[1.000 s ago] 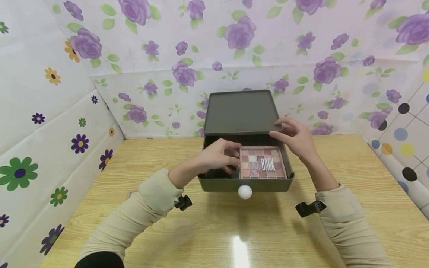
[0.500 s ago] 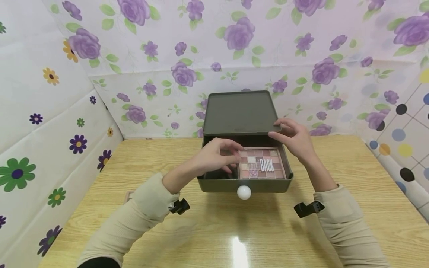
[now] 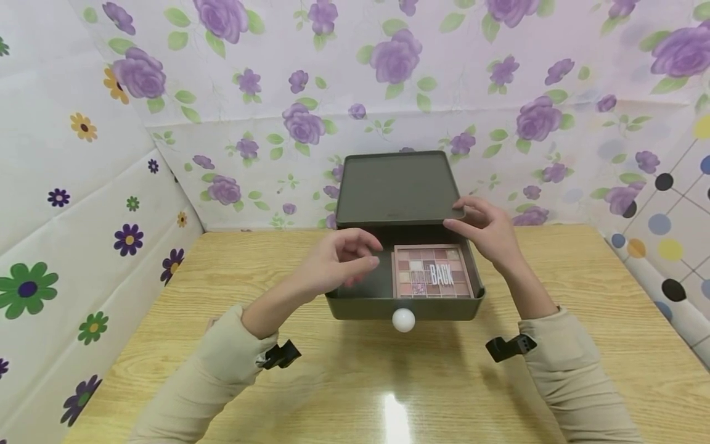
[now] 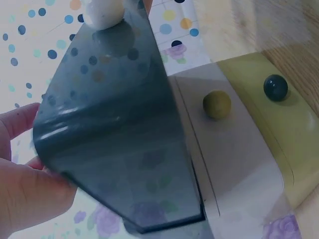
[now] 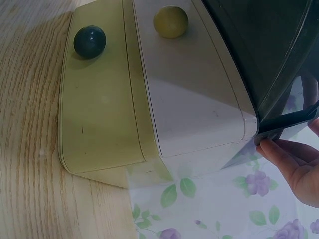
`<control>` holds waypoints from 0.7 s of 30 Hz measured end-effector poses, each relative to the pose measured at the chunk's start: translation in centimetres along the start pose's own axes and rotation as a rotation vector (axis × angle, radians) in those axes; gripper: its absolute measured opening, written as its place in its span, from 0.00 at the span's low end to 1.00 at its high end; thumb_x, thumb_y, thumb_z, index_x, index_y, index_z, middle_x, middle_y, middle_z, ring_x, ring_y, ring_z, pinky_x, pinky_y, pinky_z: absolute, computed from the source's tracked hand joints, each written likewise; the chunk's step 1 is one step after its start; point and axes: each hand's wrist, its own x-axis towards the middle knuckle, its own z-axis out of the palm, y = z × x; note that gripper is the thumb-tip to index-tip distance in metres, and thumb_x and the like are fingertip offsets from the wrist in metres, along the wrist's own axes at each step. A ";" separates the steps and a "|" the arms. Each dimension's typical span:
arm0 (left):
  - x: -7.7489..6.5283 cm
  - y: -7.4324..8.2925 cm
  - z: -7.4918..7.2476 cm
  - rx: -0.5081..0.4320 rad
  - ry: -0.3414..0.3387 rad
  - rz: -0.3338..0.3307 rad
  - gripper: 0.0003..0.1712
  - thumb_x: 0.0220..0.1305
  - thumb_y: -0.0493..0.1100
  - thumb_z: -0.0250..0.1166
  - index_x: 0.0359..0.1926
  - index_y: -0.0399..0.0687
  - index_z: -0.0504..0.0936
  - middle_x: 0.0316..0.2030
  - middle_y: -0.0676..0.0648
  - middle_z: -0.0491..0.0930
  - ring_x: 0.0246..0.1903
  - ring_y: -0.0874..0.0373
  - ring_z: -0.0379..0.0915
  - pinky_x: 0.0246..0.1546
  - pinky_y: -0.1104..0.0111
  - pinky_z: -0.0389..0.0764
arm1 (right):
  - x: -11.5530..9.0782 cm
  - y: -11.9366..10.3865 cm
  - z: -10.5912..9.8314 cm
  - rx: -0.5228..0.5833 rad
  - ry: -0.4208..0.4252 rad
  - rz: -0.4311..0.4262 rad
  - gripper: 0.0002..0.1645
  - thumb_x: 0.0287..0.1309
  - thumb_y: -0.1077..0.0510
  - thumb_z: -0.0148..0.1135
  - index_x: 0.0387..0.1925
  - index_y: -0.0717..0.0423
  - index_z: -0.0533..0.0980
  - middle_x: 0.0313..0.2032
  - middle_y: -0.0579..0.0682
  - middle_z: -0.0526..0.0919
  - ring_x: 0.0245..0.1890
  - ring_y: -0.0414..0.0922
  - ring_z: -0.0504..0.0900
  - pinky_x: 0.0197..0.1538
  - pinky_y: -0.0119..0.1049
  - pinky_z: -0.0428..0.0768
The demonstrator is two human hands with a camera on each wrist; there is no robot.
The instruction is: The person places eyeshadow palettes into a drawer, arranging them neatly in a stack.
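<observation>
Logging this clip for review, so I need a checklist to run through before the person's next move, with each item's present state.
1. Palette inside the dark top drawer: ok.
2. Left hand off the palette: ok, a gap shows.
3. Left hand away from the top drawer: not ok, its fingers are over the left part.
4. Right hand at the cabinet corner: ok.
5. White drawer and yellow drawer shut: ok.
6. Anything underneath the palette: cannot tell.

Left grip (image 3: 338, 262) has come off the makeup palette (image 3: 432, 271) and pulled away from it. The edge on the grip's side is uncovered now, dark drawer floor (image 3: 377, 280) showing between the two.
</observation>
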 end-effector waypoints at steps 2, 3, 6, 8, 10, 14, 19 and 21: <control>-0.5 0.1 -0.3 -0.019 0.017 0.010 0.11 0.59 0.32 0.58 0.44 0.35 0.74 0.23 0.46 0.73 0.16 0.60 0.62 0.16 0.69 0.67 | 0.0 0.0 0.0 -0.003 -0.001 -0.002 0.23 0.49 0.48 0.67 0.45 0.55 0.74 0.48 0.56 0.78 0.52 0.49 0.75 0.49 0.47 0.73; -0.7 0.1 -0.5 -0.026 0.025 0.014 0.11 0.59 0.32 0.58 0.44 0.35 0.74 0.23 0.46 0.73 0.15 0.60 0.61 0.15 0.70 0.66 | 0.0 0.1 0.0 -0.003 -0.003 -0.001 0.23 0.49 0.48 0.67 0.46 0.55 0.74 0.48 0.56 0.78 0.51 0.49 0.75 0.49 0.46 0.73; -1.4 0.2 -0.9 -0.050 0.047 0.018 0.11 0.60 0.33 0.58 0.45 0.35 0.73 0.24 0.45 0.72 0.15 0.60 0.59 0.15 0.72 0.64 | 0.0 0.1 0.0 0.000 -0.003 0.004 0.23 0.50 0.48 0.67 0.46 0.54 0.74 0.48 0.56 0.78 0.51 0.48 0.75 0.49 0.46 0.73; -1.8 0.2 -1.2 -0.055 0.057 0.018 0.11 0.60 0.33 0.58 0.45 0.35 0.73 0.24 0.44 0.72 0.15 0.60 0.59 0.15 0.72 0.63 | 0.0 0.1 0.0 0.004 -0.003 0.007 0.24 0.49 0.48 0.67 0.46 0.54 0.74 0.49 0.56 0.78 0.51 0.49 0.75 0.49 0.47 0.73; -2.2 0.1 -1.5 -0.055 0.065 0.025 0.11 0.60 0.33 0.58 0.45 0.35 0.73 0.24 0.44 0.72 0.15 0.60 0.59 0.15 0.72 0.62 | 0.0 0.1 0.0 0.003 -0.003 0.008 0.24 0.49 0.48 0.67 0.46 0.54 0.74 0.49 0.56 0.78 0.51 0.49 0.75 0.49 0.47 0.73; -3.1 -0.1 -2.1 -0.048 0.075 0.058 0.11 0.60 0.32 0.58 0.45 0.35 0.73 0.23 0.47 0.72 0.15 0.61 0.58 0.14 0.72 0.61 | 0.0 0.0 0.0 -0.003 -0.004 0.008 0.24 0.49 0.48 0.67 0.46 0.54 0.74 0.48 0.55 0.78 0.49 0.47 0.76 0.48 0.43 0.74; -4.2 -1.1 -3.1 -0.041 0.064 0.094 0.12 0.60 0.32 0.58 0.46 0.33 0.72 0.23 0.50 0.73 0.15 0.62 0.58 0.13 0.72 0.60 | 0.0 0.0 0.0 -0.004 -0.002 0.010 0.23 0.49 0.48 0.67 0.46 0.54 0.74 0.47 0.54 0.79 0.48 0.46 0.77 0.46 0.40 0.74; -4.7 -1.5 -3.6 -0.024 0.054 0.109 0.13 0.60 0.32 0.58 0.47 0.33 0.72 0.23 0.50 0.73 0.15 0.62 0.58 0.12 0.71 0.59 | 0.0 0.1 0.0 -0.006 -0.001 0.008 0.23 0.49 0.48 0.67 0.46 0.54 0.74 0.47 0.54 0.79 0.48 0.45 0.77 0.46 0.39 0.74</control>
